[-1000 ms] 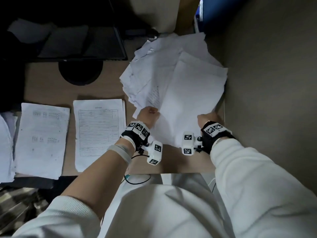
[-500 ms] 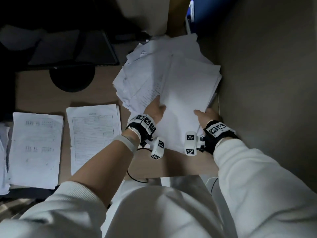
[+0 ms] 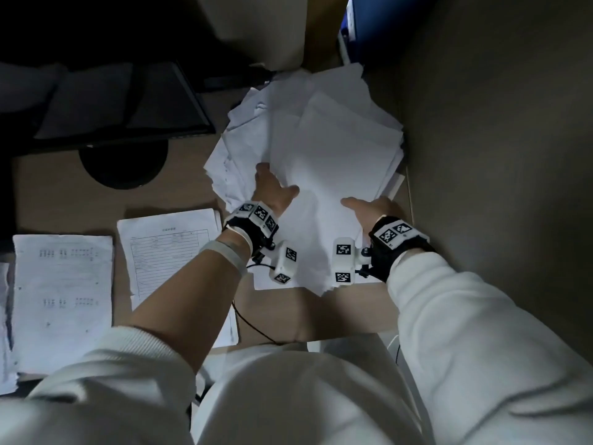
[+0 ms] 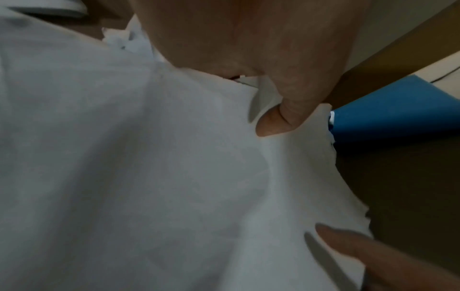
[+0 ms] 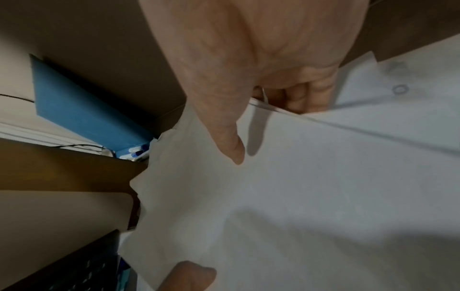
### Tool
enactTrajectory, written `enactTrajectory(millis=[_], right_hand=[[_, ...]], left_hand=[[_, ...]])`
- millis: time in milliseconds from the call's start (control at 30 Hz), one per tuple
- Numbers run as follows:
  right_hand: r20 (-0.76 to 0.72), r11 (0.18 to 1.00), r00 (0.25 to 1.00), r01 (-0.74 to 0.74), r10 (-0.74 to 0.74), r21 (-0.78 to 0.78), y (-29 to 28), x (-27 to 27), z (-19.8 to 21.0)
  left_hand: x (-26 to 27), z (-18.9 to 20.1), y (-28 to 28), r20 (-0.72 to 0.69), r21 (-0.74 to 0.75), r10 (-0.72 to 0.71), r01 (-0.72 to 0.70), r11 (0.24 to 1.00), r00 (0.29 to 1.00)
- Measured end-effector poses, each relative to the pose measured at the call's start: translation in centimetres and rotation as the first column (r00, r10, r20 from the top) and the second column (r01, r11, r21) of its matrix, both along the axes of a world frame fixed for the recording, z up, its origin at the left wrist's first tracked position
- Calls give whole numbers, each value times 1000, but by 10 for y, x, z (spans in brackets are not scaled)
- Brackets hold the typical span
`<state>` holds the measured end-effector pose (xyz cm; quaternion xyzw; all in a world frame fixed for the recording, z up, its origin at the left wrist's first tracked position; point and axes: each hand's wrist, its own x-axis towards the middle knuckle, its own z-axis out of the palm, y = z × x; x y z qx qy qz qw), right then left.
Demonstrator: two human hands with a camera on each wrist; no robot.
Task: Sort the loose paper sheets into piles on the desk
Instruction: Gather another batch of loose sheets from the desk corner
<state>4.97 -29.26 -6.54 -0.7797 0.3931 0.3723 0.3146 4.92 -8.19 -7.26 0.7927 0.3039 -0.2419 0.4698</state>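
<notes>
I see a messy heap of white loose sheets [image 3: 337, 149] fanned at odd angles against the desk's right edge. Left of it lie flat sorted piles: a printed form [image 3: 167, 248] and a sparsely printed page [image 3: 62, 300].

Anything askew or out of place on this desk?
The big heap of loose sheets is fanned at mixed angles, corners jutting out, under both hands. The two sorted sheets to its left lie flat and roughly square.
</notes>
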Motion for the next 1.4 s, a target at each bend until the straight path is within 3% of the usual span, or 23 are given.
enactTrajectory(millis=[67, 200, 333, 467, 567, 700, 767, 867, 1033, 1100, 1267, 1400], right_hand=[[32, 998, 999, -24, 26, -57, -3, -4, 1], [92, 987, 991, -80, 93, -140, -8, -13, 6], [113, 977, 978, -159, 176, -142, -1, -13, 13], [142, 951, 953, -240, 269, -195, 13, -11, 23], [311, 956, 905, -263, 290, -127, 36, -5, 22], [364, 906, 839, -421, 405, -36, 66, 5, 10], [323, 915, 867, -404, 380, 8, 70, 11, 7], [201, 958, 941, -285, 272, 40, 69, 16, 3], [201, 935, 934, -327, 296, 140, 67, 19, -6], [230, 926, 927, -339, 297, 168, 68, 20, -6], [309, 928, 888, -370, 340, 45, 53, 17, -9], [224, 921, 898, -390, 378, 7, 39, 14, -11]], left_hand=[[-12, 3, -7, -7, -98, 9, -10, 995, 1000], [-35, 9, -15, -163, -54, -140, 133, 990, 977], [-43, 15, -7, -83, 6, -99, 100, 995, 992], [-47, 26, 10, -62, -68, 135, -139, 988, 989], [-55, 27, 20, -93, -85, 305, -313, 946, 948], [-66, 21, 35, -132, -42, 563, -572, 819, 816], [-67, 16, 42, -156, -77, 665, -680, 729, 731], [-60, 19, 45, -185, -123, 720, -743, 658, 669], [-51, 4, 61, -46, 28, 641, -640, 768, 766], [-48, 3, 61, 4, -23, 564, -564, 826, 826], [-42, -2, 59, -111, -215, 651, -658, 722, 751], [-33, 7, 62, -104, -128, 590, -599, 791, 801]])
